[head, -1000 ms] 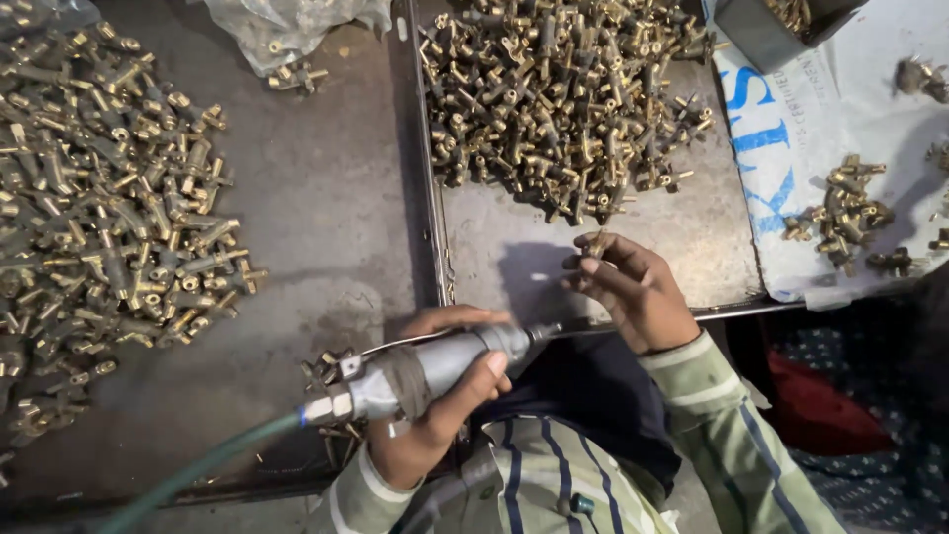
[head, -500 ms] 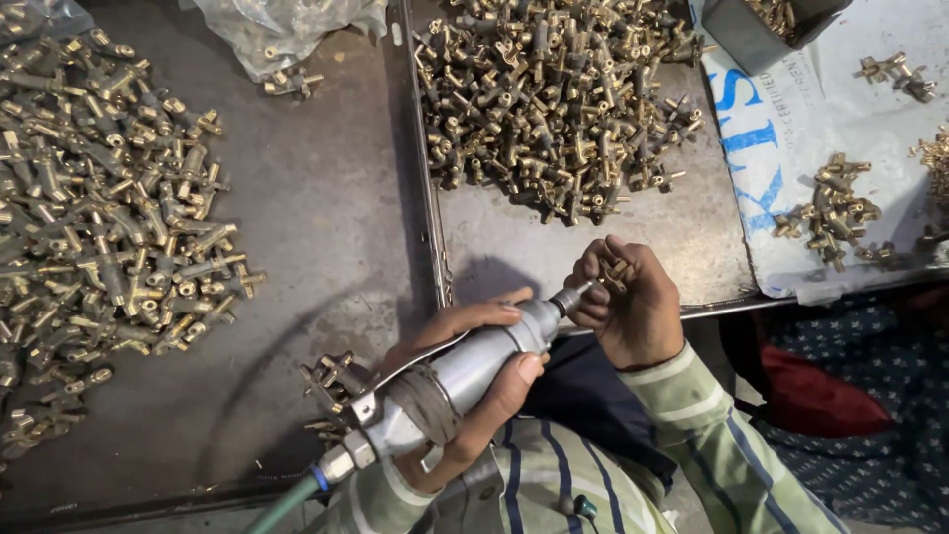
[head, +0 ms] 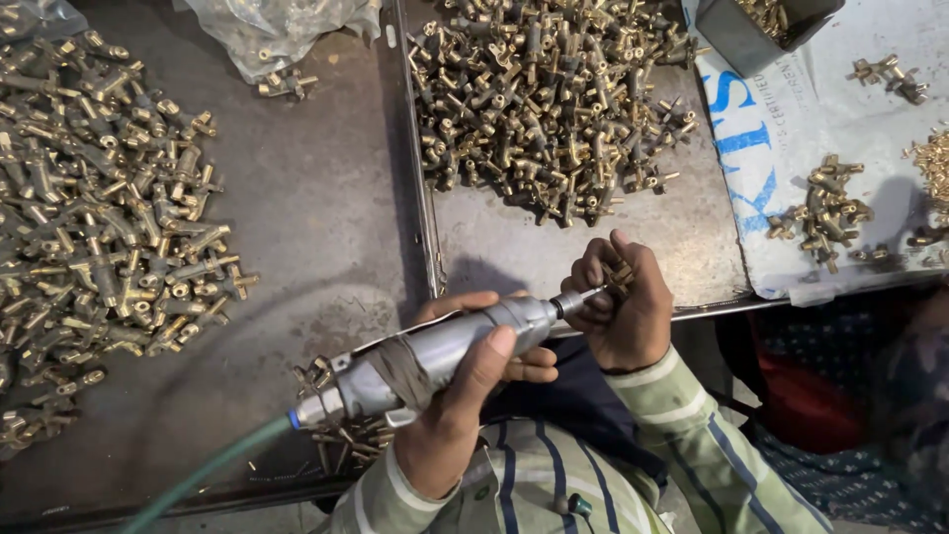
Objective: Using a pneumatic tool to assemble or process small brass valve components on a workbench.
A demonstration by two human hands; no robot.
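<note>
Heaped brass fittings point(head: 554, 99) crowd the steel table point(head: 326, 227) beyond both hands as the left hand point(head: 465, 415) grips a heavy, rigid air tool point(head: 435, 351) mid-barrel, its tip meeting a small, hard, likely slippery brass piece point(head: 621, 277) pinched in the right hand point(head: 623, 311).

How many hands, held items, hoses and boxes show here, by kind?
Hands: 2, left hand and right hand
pneumatic hand tool: 1
green hose: 1
brass fitting held in the right hand: 1
grey metal box: 1
Total: 6
</note>
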